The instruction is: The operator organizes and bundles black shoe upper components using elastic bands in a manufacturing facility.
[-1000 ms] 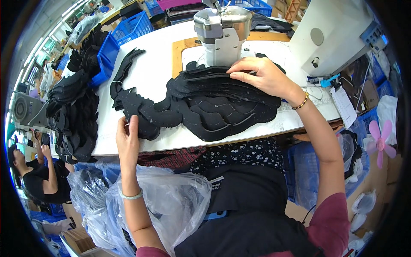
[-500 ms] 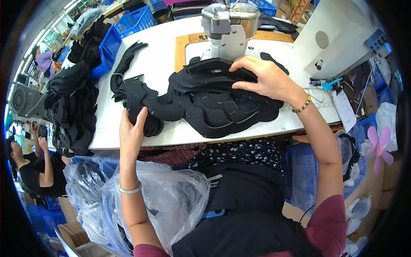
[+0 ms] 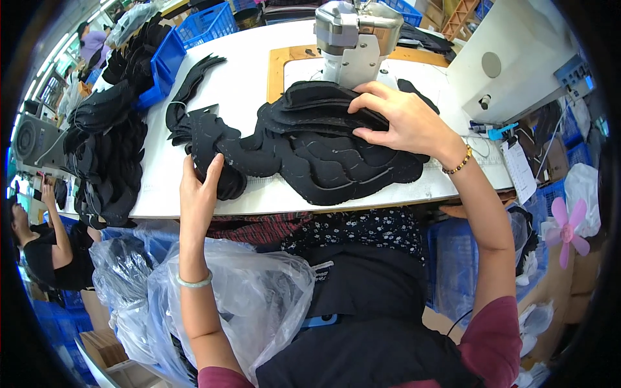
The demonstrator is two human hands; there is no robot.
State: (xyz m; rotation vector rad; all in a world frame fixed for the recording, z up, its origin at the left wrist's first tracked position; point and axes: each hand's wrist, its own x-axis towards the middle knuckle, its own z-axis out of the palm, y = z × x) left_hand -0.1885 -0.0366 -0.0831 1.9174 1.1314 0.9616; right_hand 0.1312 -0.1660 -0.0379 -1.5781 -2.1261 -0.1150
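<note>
Gathering step: left hand (image 3: 199,194) is gripping the end pieces (image 3: 217,169); right hand (image 3: 404,119) is pressing flat on the stack (image 3: 323,152). Next move likely needs both hands drawing the pieces together.

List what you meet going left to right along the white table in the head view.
Heap of black fabric pieces at the table's left edge → left hand on a black cut piece → spread pile of stitched black pieces → right hand → white paper tag.

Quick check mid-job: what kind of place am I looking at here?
Likely a sewing workshop or factory: a sewing machine on the white table, stacks of black stitched fabric pieces under both hands, and blue crates behind.
</note>
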